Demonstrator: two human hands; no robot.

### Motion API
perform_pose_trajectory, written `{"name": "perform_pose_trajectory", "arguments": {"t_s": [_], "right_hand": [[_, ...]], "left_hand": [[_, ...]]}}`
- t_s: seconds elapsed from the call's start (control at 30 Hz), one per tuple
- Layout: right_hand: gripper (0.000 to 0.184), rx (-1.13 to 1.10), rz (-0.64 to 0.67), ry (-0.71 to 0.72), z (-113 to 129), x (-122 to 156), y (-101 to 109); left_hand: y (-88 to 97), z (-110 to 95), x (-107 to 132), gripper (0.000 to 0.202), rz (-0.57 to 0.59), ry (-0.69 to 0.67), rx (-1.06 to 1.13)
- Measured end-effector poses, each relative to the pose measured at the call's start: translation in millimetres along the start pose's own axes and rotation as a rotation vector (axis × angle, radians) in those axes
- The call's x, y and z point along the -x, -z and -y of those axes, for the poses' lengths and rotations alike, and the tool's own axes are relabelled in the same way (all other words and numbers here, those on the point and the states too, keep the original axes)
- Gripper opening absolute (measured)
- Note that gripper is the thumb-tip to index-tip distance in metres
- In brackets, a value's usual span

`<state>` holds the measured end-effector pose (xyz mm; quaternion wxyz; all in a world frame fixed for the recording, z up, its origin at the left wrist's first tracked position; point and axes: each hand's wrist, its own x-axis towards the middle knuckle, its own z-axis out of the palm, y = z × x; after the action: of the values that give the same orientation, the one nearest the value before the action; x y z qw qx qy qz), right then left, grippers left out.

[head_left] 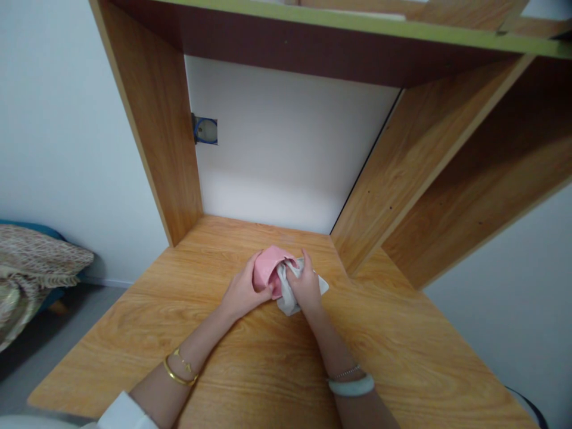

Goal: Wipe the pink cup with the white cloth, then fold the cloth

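A pink bowl-like container (pixel 269 262) is tipped on its side above the wooden desk, its opening facing right. My left hand (pixel 245 290) grips it from the left, with the thumb at the lower rim. In my right hand (pixel 306 286) is a whitish cloth (pixel 286 295), bunched up and pushed against the container's opening. Part of the cloth hangs below the fingers, and a pale corner sticks out to the right of the hand. The inside of the container is mostly hidden by the cloth and fingers.
The wooden desktop (pixel 268 369) extends under both arms. Wooden side panels (pixel 156 119) and an overhead shelf (pixel 290 44) frame a white back panel (pixel 286 149) with an open socket box (pixel 206 130). A patterned blanket (pixel 40 256) lies on blue furniture at left.
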<state>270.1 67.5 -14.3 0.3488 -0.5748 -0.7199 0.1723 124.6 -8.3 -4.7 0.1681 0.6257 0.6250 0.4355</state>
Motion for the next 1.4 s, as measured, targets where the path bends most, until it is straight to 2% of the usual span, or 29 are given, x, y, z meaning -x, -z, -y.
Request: {"name": "perform_pose_trajectory", "arguments": {"t_s": [0.13, 0.23, 0.33, 0.5, 0.67, 0.8, 0.93, 1.1, 1.23, 1.4], "right_hand": [[0.062, 0.139, 0.041, 0.065, 3, 2, 6], [0.058, 0.087, 0.085, 0.111, 3, 4, 3], [0.055, -0.027, 0.103, 0.106, 3, 6, -2], [0.048, -0.182, -0.002, 0.033, -1, 5, -8], [0.042, -0.308, -0.024, 0.026, -3, 3, -13], [0.049, -0.234, -0.024, 0.025, -1, 3, -12], [0.058, -0.094, -0.009, -0.004, 3, 2, -5], [0.061, 0.043, 0.012, 0.032, 4, 2, 1], [0.057, 0.003, 0.070, 0.072, 5, 5, -2], [0.053, -0.116, 0.023, 0.030, 2, 4, -7]], "left_hand": [[9.5, -3, 2, 0.074, 0.024, 0.007, -0.181], [11.7, -2, 2, 0.074, 0.015, -0.025, -0.214], [12.3, -1, 0, 0.071, -0.003, 0.003, -0.219], [9.5, 3, -2, 0.079, 0.002, 0.071, -0.144], [-1.7, 4, -1, 0.085, 0.051, 0.016, 0.019], [-5.1, 3, -1, 0.081, -0.002, 0.026, 0.062], [0.4, 2, -2, 0.082, -0.009, 0.070, -0.017], [12.4, 0, 0, 0.087, 0.070, -0.055, -0.184], [18.3, 0, -1, 0.083, 0.105, -0.067, -0.253], [12.8, 2, -3, 0.074, 0.008, -0.090, -0.153]]}}
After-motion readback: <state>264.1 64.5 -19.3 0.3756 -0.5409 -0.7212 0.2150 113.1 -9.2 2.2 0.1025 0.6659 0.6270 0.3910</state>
